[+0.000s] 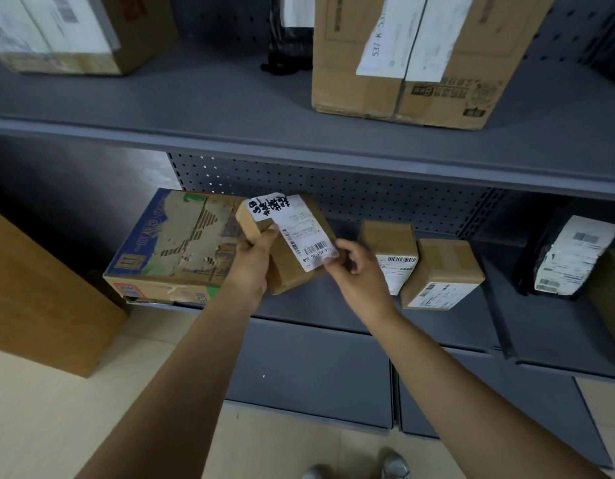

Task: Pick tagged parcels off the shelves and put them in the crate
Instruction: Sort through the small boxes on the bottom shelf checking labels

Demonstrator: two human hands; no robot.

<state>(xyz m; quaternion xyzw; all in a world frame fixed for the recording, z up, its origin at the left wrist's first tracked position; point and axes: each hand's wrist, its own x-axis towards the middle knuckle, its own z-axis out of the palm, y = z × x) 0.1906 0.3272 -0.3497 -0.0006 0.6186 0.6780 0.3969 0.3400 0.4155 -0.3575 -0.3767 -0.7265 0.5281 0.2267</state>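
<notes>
A small brown parcel [292,267] with a white barcode label and black handwriting is held in the air in front of the lower shelf [437,326]. My left hand [252,261] grips its left side, thumb on top. My right hand [356,267] pinches the label's lower right corner. No crate is in view.
On the lower shelf stand a worn printed carton [174,247], two small labelled boxes [392,250] [441,274] and a black bag with white labels [569,257]. The upper shelf [230,133] carries big cartons [410,57] [67,29]. A large brown box [40,299] stands on the floor at left.
</notes>
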